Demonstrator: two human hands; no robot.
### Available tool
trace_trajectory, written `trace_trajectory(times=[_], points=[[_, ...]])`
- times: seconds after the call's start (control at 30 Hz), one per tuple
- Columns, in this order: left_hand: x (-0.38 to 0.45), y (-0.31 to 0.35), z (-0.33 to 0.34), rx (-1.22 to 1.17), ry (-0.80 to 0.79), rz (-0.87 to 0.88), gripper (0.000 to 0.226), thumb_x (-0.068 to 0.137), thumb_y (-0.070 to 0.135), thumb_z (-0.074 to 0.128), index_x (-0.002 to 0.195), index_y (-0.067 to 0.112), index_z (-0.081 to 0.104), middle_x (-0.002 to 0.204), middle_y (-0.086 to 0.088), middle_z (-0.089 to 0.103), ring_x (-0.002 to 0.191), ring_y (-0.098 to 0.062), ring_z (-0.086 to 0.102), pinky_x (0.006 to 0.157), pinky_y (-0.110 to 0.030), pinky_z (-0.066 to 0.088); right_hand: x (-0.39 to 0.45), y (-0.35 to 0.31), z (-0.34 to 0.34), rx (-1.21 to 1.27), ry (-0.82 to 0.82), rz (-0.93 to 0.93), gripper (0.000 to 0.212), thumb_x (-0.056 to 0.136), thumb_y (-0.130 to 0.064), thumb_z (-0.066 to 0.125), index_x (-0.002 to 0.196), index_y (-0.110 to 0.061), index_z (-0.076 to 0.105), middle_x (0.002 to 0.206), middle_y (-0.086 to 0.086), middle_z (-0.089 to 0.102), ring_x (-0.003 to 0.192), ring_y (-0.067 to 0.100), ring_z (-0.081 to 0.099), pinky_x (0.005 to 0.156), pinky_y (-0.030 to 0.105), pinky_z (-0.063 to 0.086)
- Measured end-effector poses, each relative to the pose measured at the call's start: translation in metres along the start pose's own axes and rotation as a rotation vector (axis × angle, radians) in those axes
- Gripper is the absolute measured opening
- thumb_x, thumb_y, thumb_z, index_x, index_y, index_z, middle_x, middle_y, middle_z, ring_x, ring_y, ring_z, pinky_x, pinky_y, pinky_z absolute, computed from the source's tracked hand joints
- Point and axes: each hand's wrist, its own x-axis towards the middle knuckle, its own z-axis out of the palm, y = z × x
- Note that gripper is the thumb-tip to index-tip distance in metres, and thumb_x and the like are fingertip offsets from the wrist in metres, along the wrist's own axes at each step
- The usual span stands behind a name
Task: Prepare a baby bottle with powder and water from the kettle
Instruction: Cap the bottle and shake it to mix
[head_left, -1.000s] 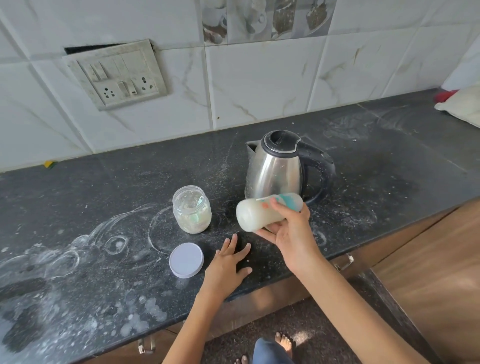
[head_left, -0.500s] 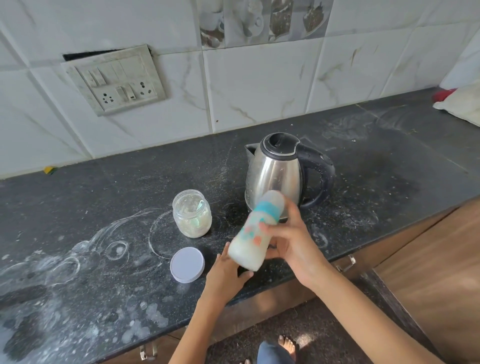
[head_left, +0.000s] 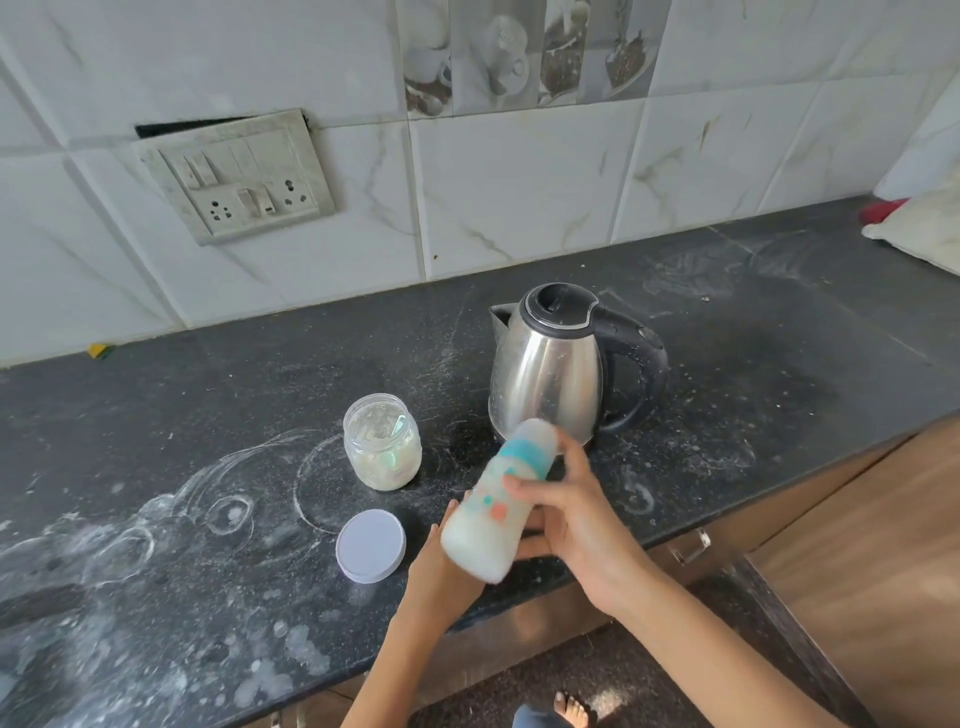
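No readable text, labels or numbers on anything here.

Milky-white bottle (head_left: 496, 512), teal-collared, orange-dotted

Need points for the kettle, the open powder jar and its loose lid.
kettle (head_left: 545, 379), head view, on the steel body, left of the black handle.
powder jar (head_left: 382, 457), head view, on the clear side wall, below the open mouth.
lid (head_left: 370, 545), head view, centre of the flat top, lying on the counter.
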Motion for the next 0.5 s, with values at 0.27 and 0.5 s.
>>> trace_trajectory(times=[0.27, 0.5], points=[[0.005, 0.004, -0.002, -0.052, -0.011, -0.021, 0.058, 0.093, 0.033, 0.055, 0.146, 0.027, 0.031, 0.158, 0.001, 0.018, 0.147, -0.021, 0.014, 0.120, -0.038, 0.017, 0.011, -0.007, -0.002, 0.010, 0.145, -0.079, 0.064, 0.083, -0.001, 0.069, 0.130, -0.033, 0.040, 0.115, 0.011, 0.064, 0.094, 0.035, 0.072, 0.067, 0.051, 0.060], [0.008, 0.002, -0.006, 0.030, -0.044, 0.057, 0.058, 0.095, 0.036, 0.052, 0.147, 0.034, 0.027, 0.160, 0.002, 0.000, 0.148, -0.019, -0.002, 0.120, -0.041, 0.008, 0.018, -0.015, -0.017, 0.109, 0.272, -0.107, 0.065, 0.086, -0.007, 0.068, 0.136, -0.034, 0.037, 0.125, 0.011, 0.061, 0.092, 0.030, 0.073, 0.066, 0.046, 0.061]])
